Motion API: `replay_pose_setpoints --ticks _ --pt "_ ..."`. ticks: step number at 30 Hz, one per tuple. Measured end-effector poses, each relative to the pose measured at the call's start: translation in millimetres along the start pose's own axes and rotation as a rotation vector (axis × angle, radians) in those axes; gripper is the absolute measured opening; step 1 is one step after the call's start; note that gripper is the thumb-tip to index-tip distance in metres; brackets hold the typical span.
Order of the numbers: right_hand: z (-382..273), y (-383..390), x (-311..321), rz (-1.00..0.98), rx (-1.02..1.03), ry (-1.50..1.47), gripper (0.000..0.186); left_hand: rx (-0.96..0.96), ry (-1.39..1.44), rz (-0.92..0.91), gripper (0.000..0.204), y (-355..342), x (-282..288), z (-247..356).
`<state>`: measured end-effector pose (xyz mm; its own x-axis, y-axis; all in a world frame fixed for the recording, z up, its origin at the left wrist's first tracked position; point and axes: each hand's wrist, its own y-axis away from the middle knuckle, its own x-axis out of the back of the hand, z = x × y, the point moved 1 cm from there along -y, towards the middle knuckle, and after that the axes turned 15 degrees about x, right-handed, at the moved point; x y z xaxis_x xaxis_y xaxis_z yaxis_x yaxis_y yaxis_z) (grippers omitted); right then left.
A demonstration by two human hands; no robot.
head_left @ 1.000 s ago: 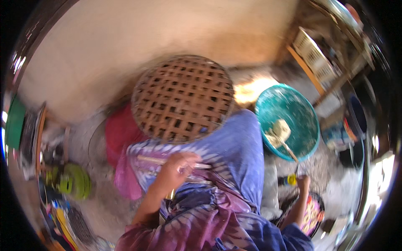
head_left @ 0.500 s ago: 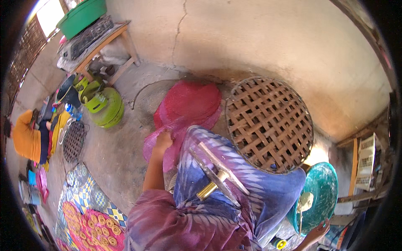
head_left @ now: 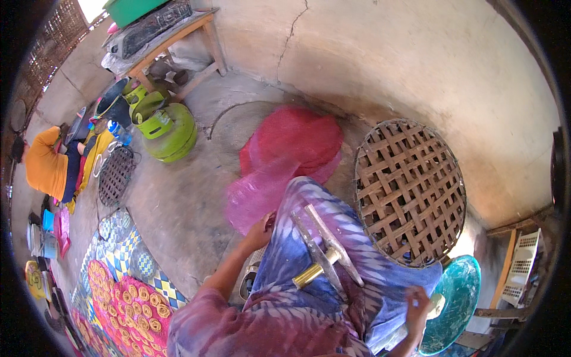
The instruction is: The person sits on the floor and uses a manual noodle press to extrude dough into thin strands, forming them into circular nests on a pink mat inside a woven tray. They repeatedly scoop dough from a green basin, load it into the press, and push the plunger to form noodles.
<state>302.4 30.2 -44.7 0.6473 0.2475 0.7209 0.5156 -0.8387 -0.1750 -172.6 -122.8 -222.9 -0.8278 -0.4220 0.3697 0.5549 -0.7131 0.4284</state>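
Note:
My left hand (head_left: 260,232) is beside my left knee, just short of a pink mesh sheet (head_left: 262,199) on the floor; its fingers are partly hidden. A stack of red mesh sheets (head_left: 300,137) lies beyond it. On my lap rests a hand press with two wooden bars and a brass cylinder (head_left: 309,276), which neither hand touches. My right hand (head_left: 418,309) is raised over the right side of my lap, its fingers smeared by motion. Close by it, a pale lump of dough (head_left: 436,304) sits at the rim of a green basin (head_left: 458,309).
A round woven bamboo tray (head_left: 410,193) stands at my right knee. Green gas cylinders (head_left: 172,134) and a wooden table (head_left: 172,44) are ahead left. At lower left, coiled dough pieces (head_left: 140,309) lie on pink sheets. Another person (head_left: 47,163) sits at far left.
My left hand has drawn back from the pink sheet toward my knee. My right hand has come up from beside the basin to over my lap. The view has shifted.

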Motion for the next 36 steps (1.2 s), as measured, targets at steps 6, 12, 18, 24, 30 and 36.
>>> replay_pose_setpoints --ticks 6,12,18,24,30,36 --pt "-47.7 -17.5 -96.3 -0.471 0.119 -0.1 0.067 -0.1 -0.182 0.353 0.017 -38.2 17.9 29.7" --pt "-34.5 -20.7 -132.7 -0.46 0.212 0.075 0.068 -0.625 -0.139 0.452 0.033 -59.1 45.6 267.6" --pt "-23.4 -25.3 -135.3 -0.373 0.23 -0.144 0.056 -0.813 -0.55 0.002 0.027 2.2 -77.4 408.2" --pt "-19.8 -21.0 -134.3 -0.378 0.254 -0.136 0.054 -0.909 -1.053 -0.437 0.043 40.7 -166.5 377.7" --pt "-20.0 -22.0 -130.2 -0.384 0.309 -0.122 0.058 -1.233 -0.793 -0.14 0.046 55.8 -152.4 320.7" --pt "-22.8 -22.8 -138.3 -0.367 0.265 -0.087 0.051 -0.5 0.07 0.139 0.055 26.7 -41.6 221.5"
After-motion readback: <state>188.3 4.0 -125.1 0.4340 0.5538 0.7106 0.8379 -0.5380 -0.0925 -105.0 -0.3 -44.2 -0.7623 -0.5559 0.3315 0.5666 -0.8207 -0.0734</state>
